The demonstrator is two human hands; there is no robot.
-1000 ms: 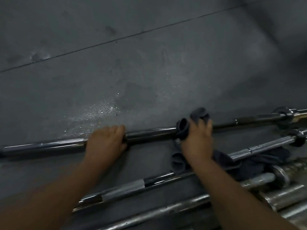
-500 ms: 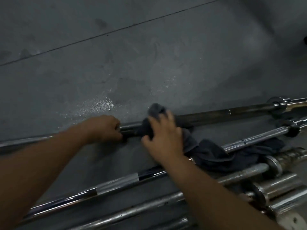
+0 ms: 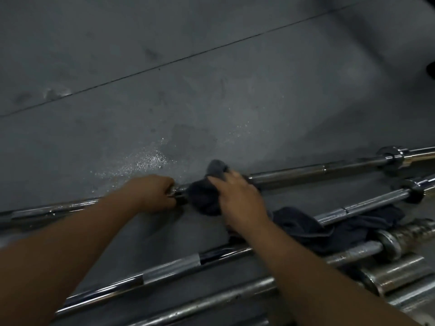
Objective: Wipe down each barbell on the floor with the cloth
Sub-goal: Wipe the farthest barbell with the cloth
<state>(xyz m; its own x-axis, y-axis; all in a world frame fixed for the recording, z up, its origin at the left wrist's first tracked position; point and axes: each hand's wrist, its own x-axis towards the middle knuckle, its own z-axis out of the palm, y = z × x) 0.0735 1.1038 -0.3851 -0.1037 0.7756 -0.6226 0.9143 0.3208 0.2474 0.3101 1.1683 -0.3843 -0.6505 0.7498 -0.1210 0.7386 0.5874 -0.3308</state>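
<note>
The farthest barbell [image 3: 306, 174] lies across the grey floor from left to right, its collar at the far right. My left hand [image 3: 153, 192] grips its shaft near the middle. Right beside it, my right hand [image 3: 237, 196] holds a dark grey cloth [image 3: 204, 196] wrapped round the same shaft. The cloth's loose end [image 3: 303, 225] trails back over the second barbell [image 3: 367, 207].
Several more chrome barbells [image 3: 169, 271] lie side by side nearer to me, their sleeves [image 3: 397, 276] bunched at the lower right. A wet, speckled patch [image 3: 141, 161] marks the floor behind the far bar. A seam line [image 3: 164, 67] crosses the floor farther back.
My right hand has slid the cloth leftward along the far bar until it sits against my left hand. My left hand has kept its grip on the shaft.
</note>
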